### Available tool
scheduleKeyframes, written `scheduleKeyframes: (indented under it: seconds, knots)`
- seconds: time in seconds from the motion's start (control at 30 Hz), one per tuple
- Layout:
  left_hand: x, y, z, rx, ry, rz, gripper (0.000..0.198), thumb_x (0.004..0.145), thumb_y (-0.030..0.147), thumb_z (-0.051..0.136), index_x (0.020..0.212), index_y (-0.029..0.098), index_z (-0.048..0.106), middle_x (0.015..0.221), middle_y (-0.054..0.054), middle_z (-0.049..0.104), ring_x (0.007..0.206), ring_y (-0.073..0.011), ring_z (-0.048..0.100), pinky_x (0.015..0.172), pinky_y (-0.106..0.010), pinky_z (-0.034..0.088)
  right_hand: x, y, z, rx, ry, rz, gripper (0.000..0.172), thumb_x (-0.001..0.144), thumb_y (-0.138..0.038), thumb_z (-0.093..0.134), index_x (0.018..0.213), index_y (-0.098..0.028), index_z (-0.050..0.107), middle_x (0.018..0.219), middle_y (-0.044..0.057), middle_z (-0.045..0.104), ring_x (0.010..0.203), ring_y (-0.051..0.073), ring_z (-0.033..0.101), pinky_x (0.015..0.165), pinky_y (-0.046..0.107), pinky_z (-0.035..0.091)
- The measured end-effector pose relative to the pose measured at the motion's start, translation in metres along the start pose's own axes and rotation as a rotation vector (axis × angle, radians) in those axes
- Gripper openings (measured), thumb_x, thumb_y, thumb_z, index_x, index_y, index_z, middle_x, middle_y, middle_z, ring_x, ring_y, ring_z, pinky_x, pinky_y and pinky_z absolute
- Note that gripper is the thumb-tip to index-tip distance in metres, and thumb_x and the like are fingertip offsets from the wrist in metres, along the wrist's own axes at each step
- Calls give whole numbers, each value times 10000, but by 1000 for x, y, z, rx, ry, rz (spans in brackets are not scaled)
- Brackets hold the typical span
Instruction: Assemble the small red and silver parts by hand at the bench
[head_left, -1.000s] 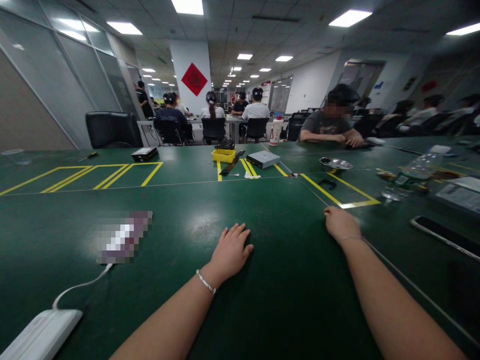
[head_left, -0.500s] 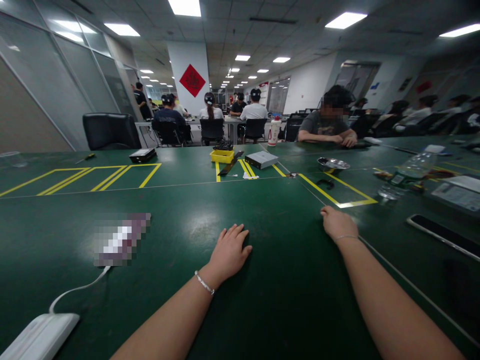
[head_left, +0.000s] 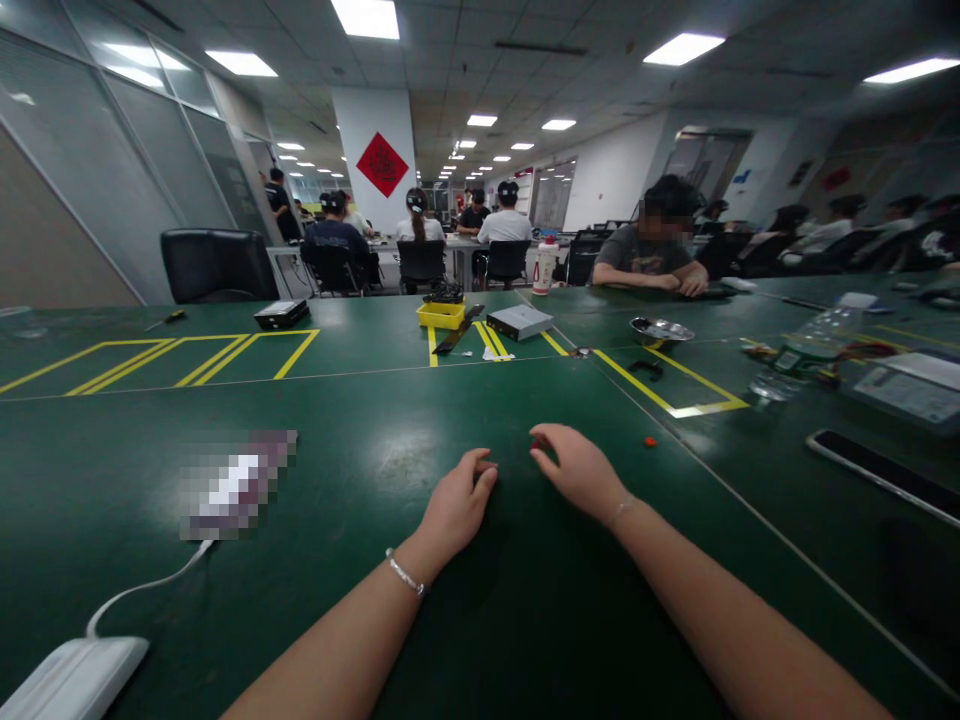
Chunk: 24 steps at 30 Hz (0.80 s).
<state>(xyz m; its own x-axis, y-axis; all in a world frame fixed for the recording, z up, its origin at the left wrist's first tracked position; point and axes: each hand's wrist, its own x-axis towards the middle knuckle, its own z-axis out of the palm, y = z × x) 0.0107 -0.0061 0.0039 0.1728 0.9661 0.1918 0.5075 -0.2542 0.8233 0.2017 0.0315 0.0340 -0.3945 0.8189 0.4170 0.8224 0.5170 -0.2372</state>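
Observation:
My right hand (head_left: 576,470) is raised a little over the green table (head_left: 300,610), its fingers curled around a small dark red piece (head_left: 535,446) that shows only in part at the fingertips. To the left, a short gap away, is my left hand (head_left: 459,500). Its fingers are loosely bent, thumb apart from them, and I see nothing in it. A small orange-red piece (head_left: 649,441) lies on the table to the right of my right hand. What kind of pieces these are is too small to tell.
A blurred-out phone-like object (head_left: 240,485) is cabled to a white power bank (head_left: 82,675) at left. At right are a dark phone (head_left: 885,475), a plastic bottle (head_left: 814,345) and a metal bowl (head_left: 661,330). Farther back stand a yellow box (head_left: 441,317) and a seated person (head_left: 649,250).
My right hand has come left from the table's seam towards my left hand, with a red piece in its fingers. The orange-red piece is now uncovered. My left hand's fingers have bent and lifted.

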Motion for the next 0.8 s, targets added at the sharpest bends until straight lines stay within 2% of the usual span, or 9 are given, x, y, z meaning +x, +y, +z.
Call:
scheduleKeyframes:
  seconds: [0.07, 0.13, 0.2, 0.27, 0.33, 0.47, 0.57, 0.67, 0.8]
  knots:
    - [1, 3, 2, -219, -34, -67, 323, 809, 341, 361, 1082, 192, 447, 891, -39, 622, 777, -153, 571, 677, -285, 447, -4, -33, 8, 29, 1, -156, 235, 768, -231, 436, 980, -166, 513, 913, 65, 579, 838, 175, 508, 774, 311, 396]
    - [2, 6, 3, -368, -82, -122, 280, 789, 332, 399, 997, 173, 499, 810, -29, 617, 657, -129, 561, 558, -241, 440, -8, -54, 13, 53, 8, -251, 244, 780, -194, 406, 1000, -176, 512, 915, 66, 579, 829, 174, 507, 773, 318, 397]
    - [3, 8, 2, -475, -104, -157, 227, 768, 305, 439, 909, 155, 535, 772, -25, 610, 600, -105, 541, 513, -211, 414, -9, -60, 13, 85, 2, -313, 269, 788, -205, 399, 1037, -188, 499, 952, 65, 573, 847, 171, 506, 783, 317, 398]
    - [4, 8, 0, -581, -99, -204, 206, 761, 291, 456, 881, 145, 537, 772, -33, 615, 609, -98, 547, 520, -199, 400, -6, -50, 10, 95, -1, -324, 315, 784, -282, 426, 1081, -193, 476, 1025, 70, 550, 909, 176, 493, 815, 314, 391]
    - [4, 7, -2, -673, -78, -260, 217, 764, 297, 458, 901, 144, 526, 801, -51, 623, 656, -107, 567, 545, -202, 401, -3, -25, 3, 27, 27, -220, 372, 781, -339, 422, 1119, -185, 454, 1101, 84, 513, 994, 191, 459, 866, 328, 361]
    - [4, 3, -3, -760, -37, -295, 223, 758, 301, 483, 919, 152, 518, 856, -70, 625, 721, -117, 578, 591, -213, 405, -4, 50, -12, -313, 80, 284, 411, 789, -319, 380, 1155, -142, 441, 1203, 161, 421, 1113, 286, 361, 900, 437, 290]
    - [4, 1, -3, -803, -22, -288, 228, 741, 304, 514, 917, 160, 521, 872, -66, 623, 742, -116, 575, 607, -212, 404, -13, 99, -19, -437, -111, 599, 422, 790, -301, 357, 1176, -147, 432, 1200, 196, 414, 1094, 327, 383, 833, 465, 327]
    - [4, 1, -4, -813, -11, -294, 237, 711, 291, 555, 908, 162, 523, 847, -52, 620, 743, -111, 569, 608, -204, 399, -20, 118, -22, -425, -276, 693, 364, 785, -214, 338, 1086, -122, 522, 1052, 196, 523, 971, 284, 495, 769, 398, 381]
    - [6, 1, -4, -778, 23, -279, 245, 659, 249, 608, 869, 160, 519, 765, -18, 603, 684, -90, 551, 576, -183, 382, -19, 116, -24, -421, -276, 698, 297, 730, -108, 355, 833, -54, 628, 868, 212, 571, 829, 266, 551, 673, 350, 408]
